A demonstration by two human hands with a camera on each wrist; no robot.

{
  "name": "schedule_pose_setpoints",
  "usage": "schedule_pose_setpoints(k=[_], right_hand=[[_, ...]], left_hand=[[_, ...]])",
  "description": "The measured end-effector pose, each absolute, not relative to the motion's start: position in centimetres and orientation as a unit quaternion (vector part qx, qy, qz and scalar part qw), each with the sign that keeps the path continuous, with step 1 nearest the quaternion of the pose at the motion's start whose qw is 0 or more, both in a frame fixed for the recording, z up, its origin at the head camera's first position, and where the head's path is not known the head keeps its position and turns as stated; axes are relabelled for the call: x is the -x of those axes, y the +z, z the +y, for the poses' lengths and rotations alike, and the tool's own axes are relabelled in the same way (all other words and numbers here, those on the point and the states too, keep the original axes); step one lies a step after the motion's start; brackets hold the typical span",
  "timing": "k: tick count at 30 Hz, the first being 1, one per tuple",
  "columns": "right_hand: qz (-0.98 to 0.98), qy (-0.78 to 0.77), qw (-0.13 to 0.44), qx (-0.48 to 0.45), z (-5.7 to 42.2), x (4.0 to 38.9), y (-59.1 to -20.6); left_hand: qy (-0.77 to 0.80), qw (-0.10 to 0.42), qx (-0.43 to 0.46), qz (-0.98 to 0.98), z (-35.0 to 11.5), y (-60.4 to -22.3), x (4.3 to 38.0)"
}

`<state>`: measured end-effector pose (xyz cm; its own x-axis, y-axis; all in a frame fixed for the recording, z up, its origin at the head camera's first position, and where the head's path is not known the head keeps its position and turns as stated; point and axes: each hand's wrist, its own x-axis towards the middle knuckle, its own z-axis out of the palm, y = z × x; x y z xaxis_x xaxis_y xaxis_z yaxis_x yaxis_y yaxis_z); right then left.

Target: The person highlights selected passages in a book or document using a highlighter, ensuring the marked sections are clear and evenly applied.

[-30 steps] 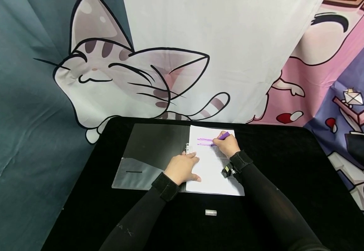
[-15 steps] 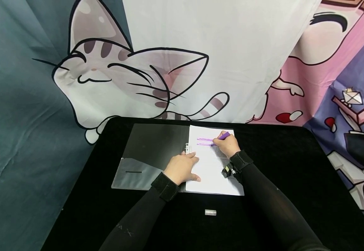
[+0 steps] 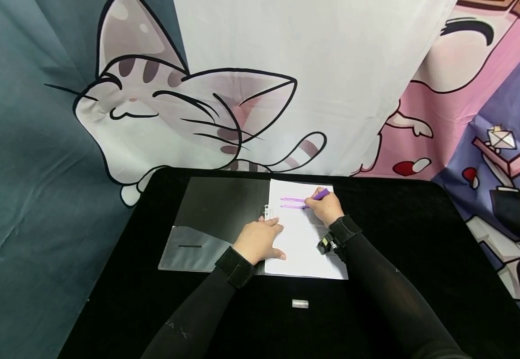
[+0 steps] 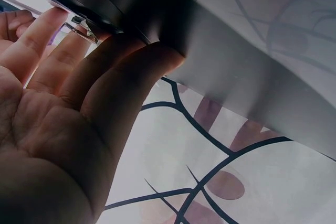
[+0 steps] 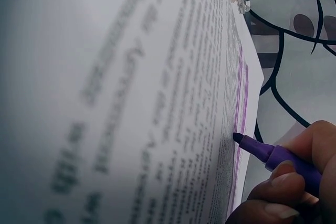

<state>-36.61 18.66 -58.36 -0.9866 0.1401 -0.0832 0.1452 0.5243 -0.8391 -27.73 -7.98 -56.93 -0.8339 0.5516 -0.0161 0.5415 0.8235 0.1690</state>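
A printed sheet of paper (image 3: 293, 249) lies in the right half of an opened dark folder (image 3: 228, 199), by a metal clip (image 3: 266, 212). Purple lines run across the upper text. In my right hand (image 3: 327, 208) I pinch a purple highlighter (image 5: 294, 169), its dark chisel tip touching the page at one of the lines. My left hand (image 3: 257, 242) rests with spread fingers on the paper's left edge and the folder's spine. From the left wrist view, its fingers (image 4: 126, 77) reach out straight near the clip.
A small whitish cylinder, like a pen cap (image 3: 300, 303), lies on the black table (image 3: 260, 329) below the folder. The folder's left side has a translucent pocket (image 3: 197, 249). Behind the table hangs a cartoon cat curtain (image 3: 174, 119).
The view has shifted very slightly. Against the paper, the highlighter and right hand have crept a little to the right; the left hand stays in place.
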Motion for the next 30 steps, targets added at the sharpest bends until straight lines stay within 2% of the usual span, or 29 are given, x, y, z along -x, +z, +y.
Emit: schedule_pose_setpoints(k=[4, 12, 22, 30], right_hand=[[0.868, -0.490, 0.001, -0.074, 18.8, 36.5, -58.3], [0.882, -0.463, -0.011, -0.086, 18.8, 36.6, -58.3], [0.880, -0.470, -0.010, -0.064, 20.1, 37.1, -59.2], [0.870, -0.487, 0.014, -0.083, 18.0, 33.9, -54.1]], left_hand=[[0.069, 0.017, -0.293, 0.954, -8.0, -59.6, 29.0], [0.087, 0.023, -0.289, 0.953, -7.8, -57.8, 28.2], [0.083, 0.022, -0.286, 0.954, -7.9, -58.5, 28.4], [0.090, 0.027, -0.288, 0.953, -8.0, -58.4, 28.4]])
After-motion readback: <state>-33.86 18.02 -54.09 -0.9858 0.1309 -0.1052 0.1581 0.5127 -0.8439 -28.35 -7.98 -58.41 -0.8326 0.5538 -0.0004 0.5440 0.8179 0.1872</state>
